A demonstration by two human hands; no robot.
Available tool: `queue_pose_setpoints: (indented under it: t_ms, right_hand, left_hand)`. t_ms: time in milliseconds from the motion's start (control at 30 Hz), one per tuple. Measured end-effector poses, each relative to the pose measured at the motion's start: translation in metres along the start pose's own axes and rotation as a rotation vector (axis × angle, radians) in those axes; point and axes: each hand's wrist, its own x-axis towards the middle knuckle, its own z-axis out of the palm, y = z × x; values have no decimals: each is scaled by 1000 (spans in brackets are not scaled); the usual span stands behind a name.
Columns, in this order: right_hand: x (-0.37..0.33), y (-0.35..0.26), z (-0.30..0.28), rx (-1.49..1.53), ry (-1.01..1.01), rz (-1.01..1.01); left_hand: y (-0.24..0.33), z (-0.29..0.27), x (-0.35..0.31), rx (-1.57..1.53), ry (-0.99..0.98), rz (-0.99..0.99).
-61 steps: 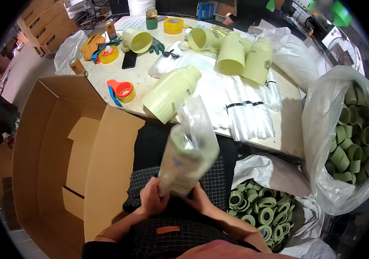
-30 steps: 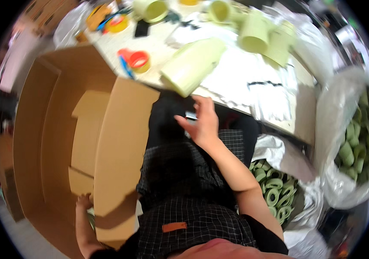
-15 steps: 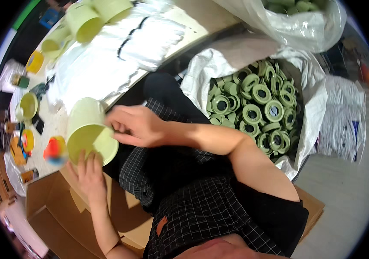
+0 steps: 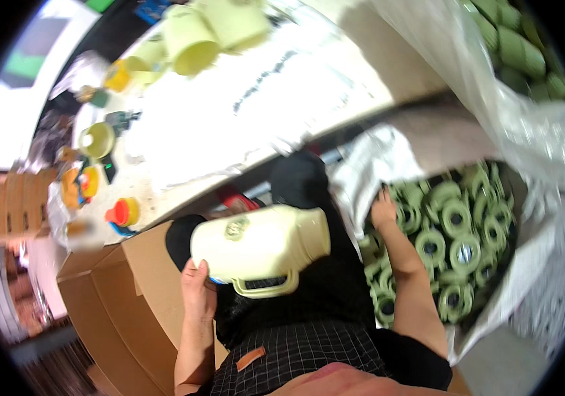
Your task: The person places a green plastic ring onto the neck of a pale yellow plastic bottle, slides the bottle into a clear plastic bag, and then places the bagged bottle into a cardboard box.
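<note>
Over my lap lies a pale green vacuum jug body [image 4: 249, 244] on its side. Its neck points right and its looped handle faces me. My left hand [image 4: 198, 284] grips the jug's left end, thumb on the near side, the other fingers mostly hidden beneath. To the right, my right hand [image 4: 383, 212] reaches into the left part of a white sack [image 4: 371, 155], among many green ring-shaped plastic parts [image 4: 431, 247]. Its fingers are small and partly lost among the parts, so whether they hold one is unclear.
A white worktable [image 4: 163, 201] carries plastic bags [image 4: 196, 125], upright jug bodies [image 4: 190, 39] and tape rolls [image 4: 124, 211]. An open cardboard box [image 4: 104, 297] stands at the left. A clear bag of green parts [image 4: 520, 53] is at the upper right.
The jug has moved right over my lap and turned on its side, with neck and handle now showing. My right hand has left it and gone right to the sack. The view has shifted.
</note>
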Motion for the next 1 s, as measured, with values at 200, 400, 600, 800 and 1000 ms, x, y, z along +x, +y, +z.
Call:
queue_pose_setpoints:
  t_ms: [200,400,600,800,1000]
  right_hand:
    - [40,0,23,134,-143,42]
    - [-86,24,-64,927,388,182]
    - [-165,-26,-140,2392,78,-228]
    - [-179,-96,-256,1251,690,-954]
    - [-197,-146,-281,1426,588,-839]
  left_hand:
    - [20,13,-4,-25,-16,3]
    - [11,16,7,-106,-29,5]
    - [-7,10,13,-144,-172,-33]
    - [1,-20,-19,-274,-174,-119]
    - [16,-9,-41,-164,221,374]
